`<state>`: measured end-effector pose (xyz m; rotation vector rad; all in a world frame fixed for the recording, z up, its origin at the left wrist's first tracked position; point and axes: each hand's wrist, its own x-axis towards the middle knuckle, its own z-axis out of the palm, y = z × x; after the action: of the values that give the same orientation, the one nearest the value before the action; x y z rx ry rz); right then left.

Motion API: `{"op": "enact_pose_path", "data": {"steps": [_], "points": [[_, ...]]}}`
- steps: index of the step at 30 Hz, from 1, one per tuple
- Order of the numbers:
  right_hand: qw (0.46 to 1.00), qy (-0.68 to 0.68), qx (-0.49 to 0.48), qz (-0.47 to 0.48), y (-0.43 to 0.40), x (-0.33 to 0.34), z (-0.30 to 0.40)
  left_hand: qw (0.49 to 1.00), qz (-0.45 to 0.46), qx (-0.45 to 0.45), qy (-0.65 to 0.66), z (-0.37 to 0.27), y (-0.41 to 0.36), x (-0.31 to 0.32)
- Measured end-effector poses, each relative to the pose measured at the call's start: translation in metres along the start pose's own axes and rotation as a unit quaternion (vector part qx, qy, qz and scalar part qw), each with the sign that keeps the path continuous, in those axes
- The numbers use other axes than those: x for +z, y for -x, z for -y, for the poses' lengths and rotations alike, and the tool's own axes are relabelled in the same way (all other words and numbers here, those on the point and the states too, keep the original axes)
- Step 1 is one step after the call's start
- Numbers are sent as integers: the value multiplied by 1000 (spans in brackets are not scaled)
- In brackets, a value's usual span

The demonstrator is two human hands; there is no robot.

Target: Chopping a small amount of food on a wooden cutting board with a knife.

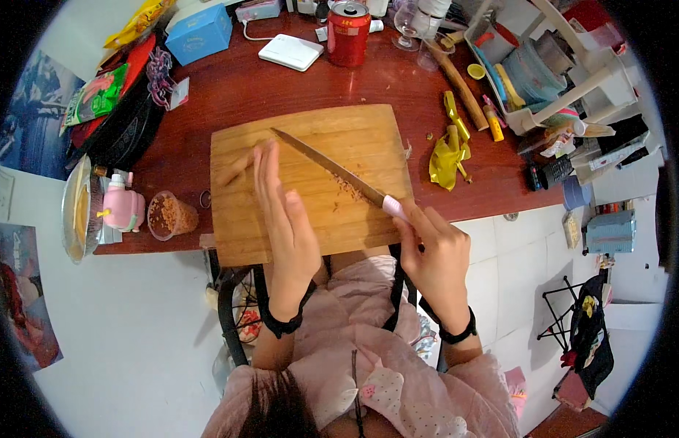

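Observation:
My right hand (435, 241) grips the pale pink handle of a kitchen knife (331, 166), whose blade slants up and left over a wooden cutting board (312, 224). Under and beside the blade lie small reddish-brown crumbs (350, 189). My left hand (287, 219) is upright on its edge over the left half of the board, palm turned towards the knife, fingers nearly straight. Just left of its fingertips rests a slim light-brown stick-shaped piece (235, 167), partly hidden by the fingers. Whether the left hand touches that piece, I cannot tell.
Left of the board stand a plastic cup of brown crumbs (172, 215) and a pink bottle (122, 205). Beyond it are a white power bank (291, 52) and a red drink can (348, 35). Crumpled yellow wrapper (446, 161), a wooden rod (462, 87) and a white rack (564, 101) lie to the right.

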<state>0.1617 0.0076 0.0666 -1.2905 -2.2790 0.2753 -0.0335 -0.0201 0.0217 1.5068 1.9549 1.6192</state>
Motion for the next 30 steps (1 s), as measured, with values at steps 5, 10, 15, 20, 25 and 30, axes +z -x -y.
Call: {"op": "enact_pose_path", "data": {"steps": [5, 10, 15, 20, 25, 30], "points": [[1000, -16, -10, -22, 3, 6, -3, 1000, 3, 9, -22, 4, 1, -2], [1000, -11, -8, 2, 3, 3, -1, 1000, 2, -20, 3, -1, 1, 0], [1000, -9, -1, 6, 3, 5, -2, 1000, 1, -17, 4, -1, 0, 0], [999, -20, -25, -10, 2, 2, 3, 1000, 2, 4, -20, 2, 0, -1], [999, -8, -31, -15, 1, 3, 3, 1000, 0, -3, -4, 0, -1, 1], [999, -28, -34, -6, 5, 1, 5, 1000, 0, -2, -6, 1, -1, -1]]}}
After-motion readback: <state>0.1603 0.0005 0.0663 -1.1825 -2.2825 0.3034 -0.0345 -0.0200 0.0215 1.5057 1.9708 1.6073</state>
